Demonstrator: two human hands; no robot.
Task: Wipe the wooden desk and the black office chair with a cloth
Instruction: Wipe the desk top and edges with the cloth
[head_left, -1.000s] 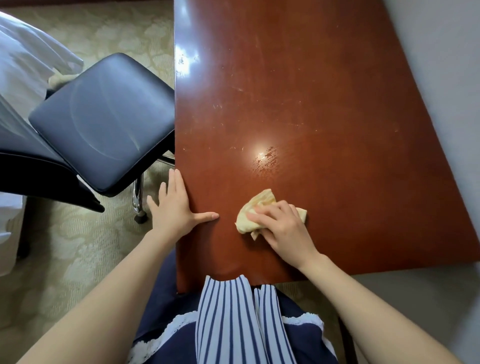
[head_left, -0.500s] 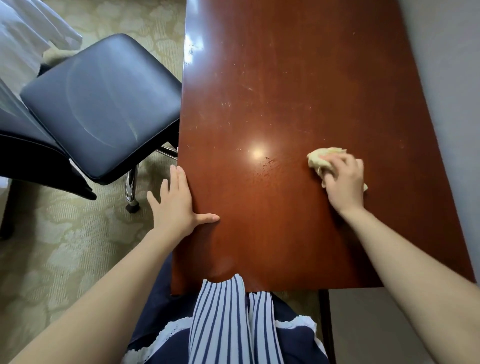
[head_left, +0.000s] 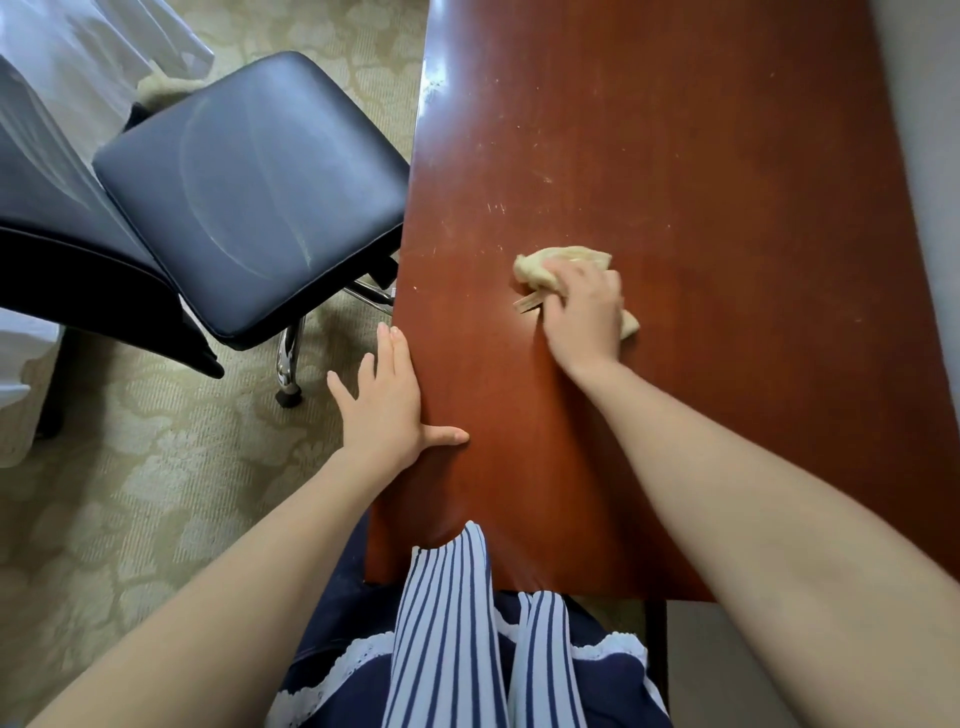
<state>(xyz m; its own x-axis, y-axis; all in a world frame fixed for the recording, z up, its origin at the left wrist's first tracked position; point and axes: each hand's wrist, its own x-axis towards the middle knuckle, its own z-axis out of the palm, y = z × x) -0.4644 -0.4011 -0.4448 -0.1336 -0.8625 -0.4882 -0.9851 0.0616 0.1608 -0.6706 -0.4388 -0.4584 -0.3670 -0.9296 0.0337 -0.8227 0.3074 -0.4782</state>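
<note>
1. The right hand has its fingers curled round the bunched cloth, pressing it on the middle of the worktop.
2. The left hand rests flat and empty at its edge.
3. Wiping of the desk looks underway; the black chair beside it probably remains.

Floor: carpet, pale beige-green, woven with a repeating floral pattern, covering the left half of the view. Right edge: plain light-grey wall. Upper-left corner: white draped fabric, creased, continuing down the left edge. Lighting: soft and even across the carpet.
</note>
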